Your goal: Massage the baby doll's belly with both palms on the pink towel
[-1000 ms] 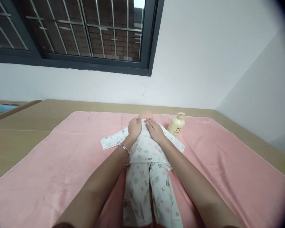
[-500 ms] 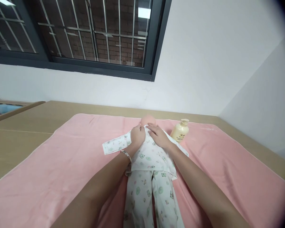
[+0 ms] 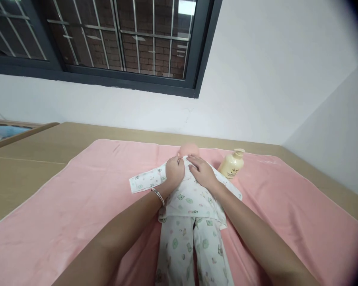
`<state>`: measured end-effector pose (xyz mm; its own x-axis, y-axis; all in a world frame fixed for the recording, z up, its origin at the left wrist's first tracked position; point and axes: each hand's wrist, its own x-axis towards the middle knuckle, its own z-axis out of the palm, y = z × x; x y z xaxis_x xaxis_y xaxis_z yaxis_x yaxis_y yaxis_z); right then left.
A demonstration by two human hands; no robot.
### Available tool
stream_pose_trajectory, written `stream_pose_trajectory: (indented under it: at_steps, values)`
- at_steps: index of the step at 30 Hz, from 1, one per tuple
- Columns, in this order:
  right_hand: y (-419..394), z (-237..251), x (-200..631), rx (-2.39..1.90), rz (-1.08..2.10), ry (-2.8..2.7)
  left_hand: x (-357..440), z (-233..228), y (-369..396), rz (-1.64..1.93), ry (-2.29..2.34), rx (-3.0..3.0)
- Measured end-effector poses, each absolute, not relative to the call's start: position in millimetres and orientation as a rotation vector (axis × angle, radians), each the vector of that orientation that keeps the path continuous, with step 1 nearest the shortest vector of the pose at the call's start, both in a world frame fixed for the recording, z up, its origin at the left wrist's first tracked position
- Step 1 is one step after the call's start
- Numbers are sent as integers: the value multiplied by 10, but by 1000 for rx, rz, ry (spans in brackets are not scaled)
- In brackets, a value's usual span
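Observation:
A baby doll lies on its back, its bald head (image 3: pixel 189 149) at the far end. It wears a white printed pajama top (image 3: pixel 191 200) and matching pants (image 3: pixel 176 250). My left hand (image 3: pixel 175 171), a silver bangle at its wrist, is closed on the top near the neck, at the left shoulder. My right hand (image 3: pixel 203 171) lies flat on the chest just across from it, fingers stretched toward the collar. The left sleeve (image 3: pixel 146 180) spreads out flat to the side. Part of the other sleeve (image 3: pixel 231 188) shows beyond my right wrist.
A cream pump bottle (image 3: pixel 232 163) stands right of the doll. Beneath everything is a pink blanket (image 3: pixel 77 206) on a wooden surface (image 3: pixel 32 159). A white wall (image 3: pixel 241 99) and a barred window (image 3: pixel 122 43) rise behind. Something light blue (image 3: pixel 8 131) sits beyond the left edge.
The view has shifted slightly, so the doll and bottle appear a little further right. Both hands keep nearly the same places on the pajama top.

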<state>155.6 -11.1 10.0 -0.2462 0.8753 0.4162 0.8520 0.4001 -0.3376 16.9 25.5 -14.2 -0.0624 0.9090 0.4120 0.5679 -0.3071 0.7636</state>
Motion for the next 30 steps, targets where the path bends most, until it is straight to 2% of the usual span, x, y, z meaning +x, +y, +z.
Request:
stream_pose_trajectory:
  at_steps: [5, 9, 14, 18, 21, 27, 30]
  values:
    - [-377, 112, 1441, -1941, -142, -2032, 192, -143, 228, 1520, 1549, 1975]
    - [-536, 112, 1308, -1848, -252, -2192, 207, -112, 162, 1467, 1512, 2200]
    - [-350, 170, 1505, -1812, 0, -2120, 210, -84, 12, 1246, 1594, 2421]
    - [-208, 183, 1670, -1886, 61, -2012, 193, -60, -27, 1113, 1668, 2448]
    - [-259, 169, 1617, -1906, -19, -2015, 175, -24, 28, 998, 1698, 2413]
    - [-538, 173, 1341, -1934, -434, -2051, 143, 68, 65, 901, 1632, 2466]
    - [-495, 165, 1387, -1933, -363, -2035, 160, 85, -6, 884, 1616, 2592]
